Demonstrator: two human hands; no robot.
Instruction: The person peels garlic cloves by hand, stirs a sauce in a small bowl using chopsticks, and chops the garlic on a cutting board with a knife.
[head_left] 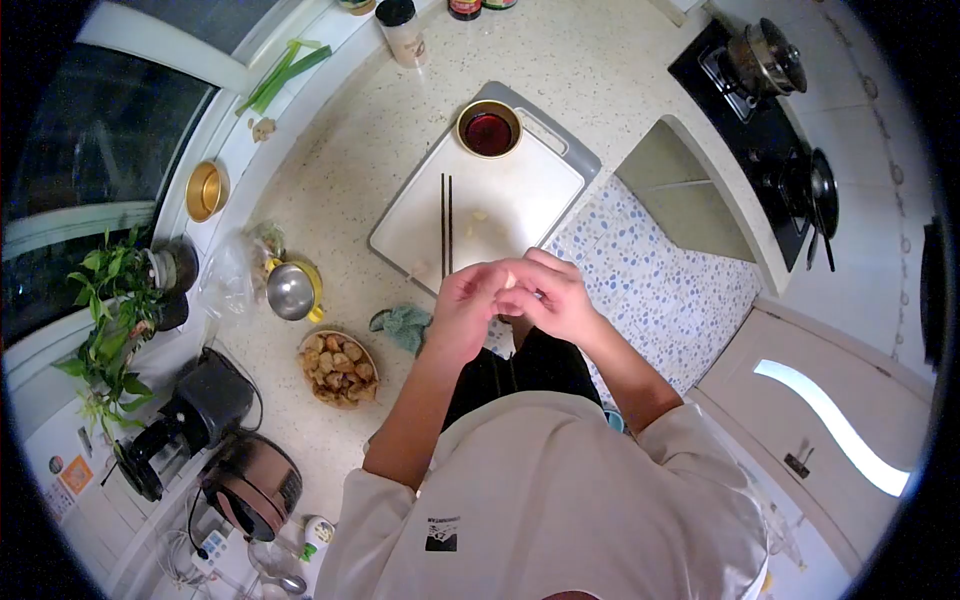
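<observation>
Between both hands (462, 312) shows a small whitish piece (510, 280).

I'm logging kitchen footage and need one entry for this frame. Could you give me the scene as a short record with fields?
Left hand: left hand, beside the right, fingers curled
Right hand: right hand, fingers curled
Grip: small pale piece between the hands; which one holds it is unclear
Board: white cutting board with grey edge
On board: chopsticks; bowl of dark liquid at the far end
Left counter: brown chunks in a round container; green cloth
Stove: pot at the far end
</observation>
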